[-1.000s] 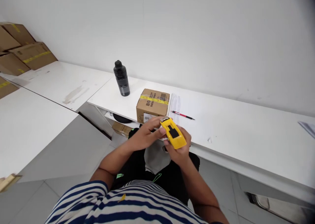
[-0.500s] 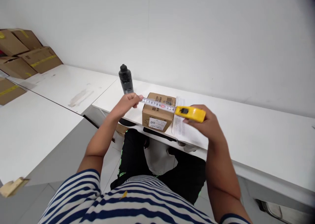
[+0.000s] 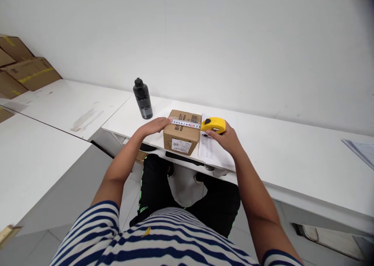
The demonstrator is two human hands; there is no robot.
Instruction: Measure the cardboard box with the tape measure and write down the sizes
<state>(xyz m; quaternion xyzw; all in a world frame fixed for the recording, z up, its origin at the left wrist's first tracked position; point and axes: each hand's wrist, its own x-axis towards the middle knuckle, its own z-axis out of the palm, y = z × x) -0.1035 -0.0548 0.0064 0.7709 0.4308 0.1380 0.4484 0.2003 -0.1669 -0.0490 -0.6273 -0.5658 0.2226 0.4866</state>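
A small cardboard box [image 3: 181, 139] with a white label stands near the front edge of the white table [image 3: 277, 156]. My right hand [image 3: 223, 138] grips a yellow tape measure [image 3: 214, 125] just right of the box. Its white tape [image 3: 186, 123] lies stretched across the box top. My left hand [image 3: 156, 125] pinches the tape's end at the box's left edge.
A black bottle [image 3: 143, 98] stands left of the box. A sheet of paper [image 3: 209, 147] lies under my right hand. More cardboard boxes [image 3: 23, 73] are stacked at the far left on another white table [image 3: 43, 114]. Papers [image 3: 359, 149] lie at the far right.
Both hands rose from my lap with the tape measure, pulled the tape out, then lowered it onto the box top.
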